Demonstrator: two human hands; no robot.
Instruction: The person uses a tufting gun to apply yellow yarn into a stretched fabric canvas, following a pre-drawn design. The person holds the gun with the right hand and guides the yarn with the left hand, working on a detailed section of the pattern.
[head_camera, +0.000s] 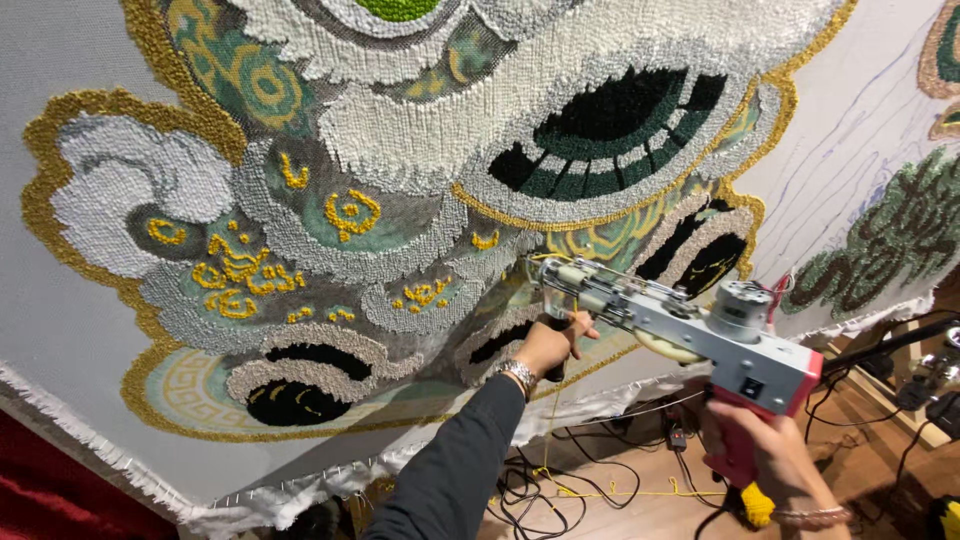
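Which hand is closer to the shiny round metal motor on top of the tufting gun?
The right hand. It grips the red handle just below the round metal motor; the left hand holds the front grip, farther away.

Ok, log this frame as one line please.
left hand: grips front handle | right hand: holds red rear grip | tufting gun: nose against tufted cloth | yellow yarn: trails below

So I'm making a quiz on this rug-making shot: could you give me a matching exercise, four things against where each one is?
Things:
1. left hand
2. right hand
3. tufting gun
4. yellow yarn

Places:
A. on the red rear grip
B. nose against the stretched cloth
C. on the black front handle
D. trailing over the wooden floor

Pairs: 1-C, 2-A, 3-B, 4-D
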